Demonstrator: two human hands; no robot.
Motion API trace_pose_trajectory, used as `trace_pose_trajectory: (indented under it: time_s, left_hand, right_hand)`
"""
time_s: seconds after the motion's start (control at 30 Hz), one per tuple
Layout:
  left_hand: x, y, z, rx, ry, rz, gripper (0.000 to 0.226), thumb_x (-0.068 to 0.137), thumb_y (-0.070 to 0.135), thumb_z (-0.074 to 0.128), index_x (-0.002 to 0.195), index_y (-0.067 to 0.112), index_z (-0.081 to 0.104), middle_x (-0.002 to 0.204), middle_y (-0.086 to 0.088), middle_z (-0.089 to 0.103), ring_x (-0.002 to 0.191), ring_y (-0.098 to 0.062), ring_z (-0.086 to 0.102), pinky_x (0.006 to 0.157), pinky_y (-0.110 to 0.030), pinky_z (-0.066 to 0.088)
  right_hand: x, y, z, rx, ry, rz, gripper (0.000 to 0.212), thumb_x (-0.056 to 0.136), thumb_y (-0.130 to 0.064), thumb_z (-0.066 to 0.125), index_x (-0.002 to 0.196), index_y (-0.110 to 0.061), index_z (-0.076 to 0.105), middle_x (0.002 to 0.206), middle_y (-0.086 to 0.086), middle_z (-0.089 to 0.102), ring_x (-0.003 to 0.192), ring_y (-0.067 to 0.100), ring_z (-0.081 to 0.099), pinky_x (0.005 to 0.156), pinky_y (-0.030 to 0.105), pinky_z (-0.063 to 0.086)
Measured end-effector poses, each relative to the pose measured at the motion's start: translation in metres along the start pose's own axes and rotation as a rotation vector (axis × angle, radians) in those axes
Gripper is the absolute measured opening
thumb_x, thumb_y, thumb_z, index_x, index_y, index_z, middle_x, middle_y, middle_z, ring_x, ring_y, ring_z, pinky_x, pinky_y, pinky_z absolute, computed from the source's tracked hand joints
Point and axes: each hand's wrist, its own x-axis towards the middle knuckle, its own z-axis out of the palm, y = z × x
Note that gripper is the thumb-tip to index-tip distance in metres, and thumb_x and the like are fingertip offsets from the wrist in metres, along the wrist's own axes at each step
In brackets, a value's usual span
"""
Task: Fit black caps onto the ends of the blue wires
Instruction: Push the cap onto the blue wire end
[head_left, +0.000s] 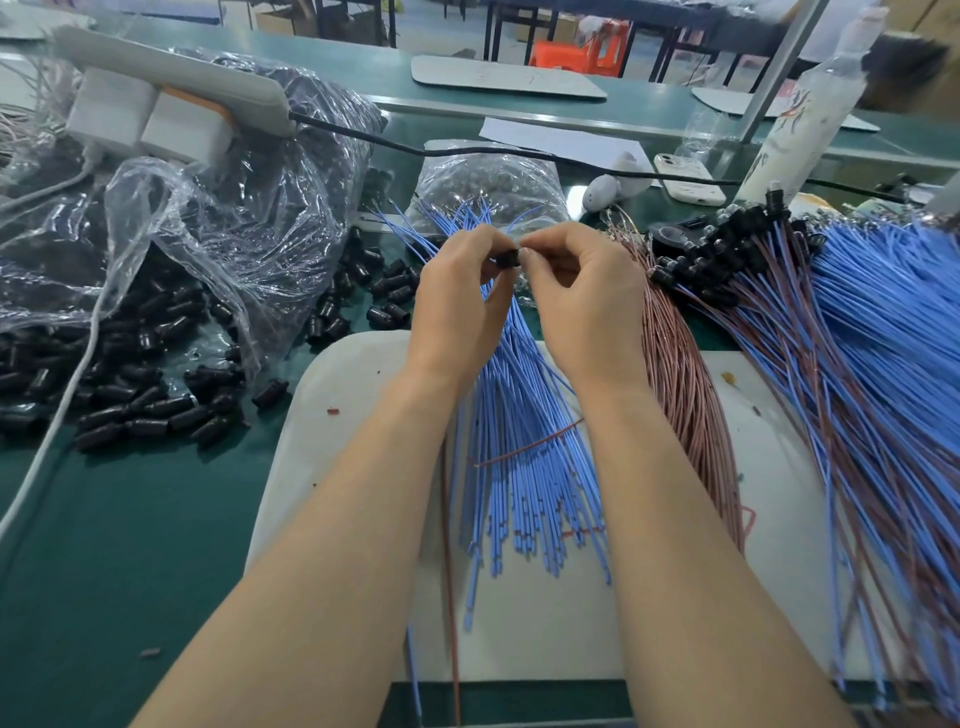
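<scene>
Dozens of loose black plastic caps (130, 395) are spilled at left; one black cap (508, 258) is pinched in the left hand (457, 296), above the bundle of blue insulated wires (519, 441). Right hand (584, 301) is curled at its right end; what is gripped cannot be told. Cap should be held coaxial and pushed straight until seated. Wire tip and cap bore are hidden by fingertips; capped wires (727, 249) far right are cut off
</scene>
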Motion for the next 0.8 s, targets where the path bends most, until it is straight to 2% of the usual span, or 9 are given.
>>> trace_pose_trajectory:
  time_s: [0.23, 0.37, 0.5, 0.63, 0.8]
  left_hand:
    - [0.0009, -0.0017, 0.0012, 0.043, -0.015, 0.016, 0.015, 0.086, 0.000, 0.059, 0.097, 0.007, 0.066, 0.095, -0.005, 0.062, 0.083, -0.012, 0.057, 0.079, -0.015, 0.046]
    - [0.0009, -0.0024, 0.0016, 0.062, -0.021, 0.033, 0.013, 0.086, 0.003, 0.061, 0.097, 0.007, 0.066, 0.095, -0.006, 0.063, 0.083, -0.014, 0.058, 0.080, -0.020, 0.048]
    - [0.0013, -0.0036, 0.0026, 0.093, -0.035, 0.045, 0.015, 0.086, 0.004, 0.062, 0.100, 0.007, 0.068, 0.096, -0.007, 0.062, 0.082, -0.016, 0.057, 0.080, -0.026, 0.048]
    - [0.0023, -0.0044, 0.0023, 0.108, -0.032, 0.067, 0.014, 0.085, 0.004, 0.064, 0.098, 0.005, 0.069, 0.093, -0.007, 0.063, 0.077, -0.012, 0.051, 0.075, -0.018, 0.043]
    - [0.0031, -0.0036, 0.0020, 0.118, -0.059, 0.094, 0.013, 0.086, 0.006, 0.066, 0.098, 0.005, 0.070, 0.090, -0.006, 0.062, 0.074, -0.010, 0.048, 0.071, -0.010, 0.039]
  right_hand:
    - [0.0009, -0.0001, -0.0011, -0.085, 0.008, -0.047, 0.013, 0.085, -0.002, 0.062, 0.090, -0.007, 0.073, 0.083, -0.001, 0.069, 0.078, 0.011, 0.064, 0.078, 0.019, 0.050]
    - [0.0019, 0.0003, -0.0028, -0.115, 0.008, -0.054, 0.013, 0.085, -0.003, 0.062, 0.091, -0.006, 0.073, 0.085, 0.002, 0.070, 0.080, 0.014, 0.064, 0.079, 0.024, 0.051]
    - [0.0027, 0.0012, -0.0036, -0.132, 0.007, -0.054, 0.012, 0.084, -0.003, 0.062, 0.089, -0.006, 0.073, 0.079, -0.003, 0.065, 0.077, 0.013, 0.063, 0.077, 0.020, 0.049]
    - [0.0038, 0.0043, -0.0052, -0.084, -0.035, 0.014, 0.011, 0.085, -0.004, 0.064, 0.090, -0.007, 0.073, 0.076, -0.009, 0.062, 0.073, 0.006, 0.061, 0.075, 0.012, 0.049]
    - [0.0059, 0.0089, -0.0086, -0.032, -0.058, 0.075, 0.012, 0.086, -0.004, 0.064, 0.092, -0.009, 0.073, 0.078, -0.008, 0.065, 0.078, 0.008, 0.064, 0.082, 0.023, 0.052]
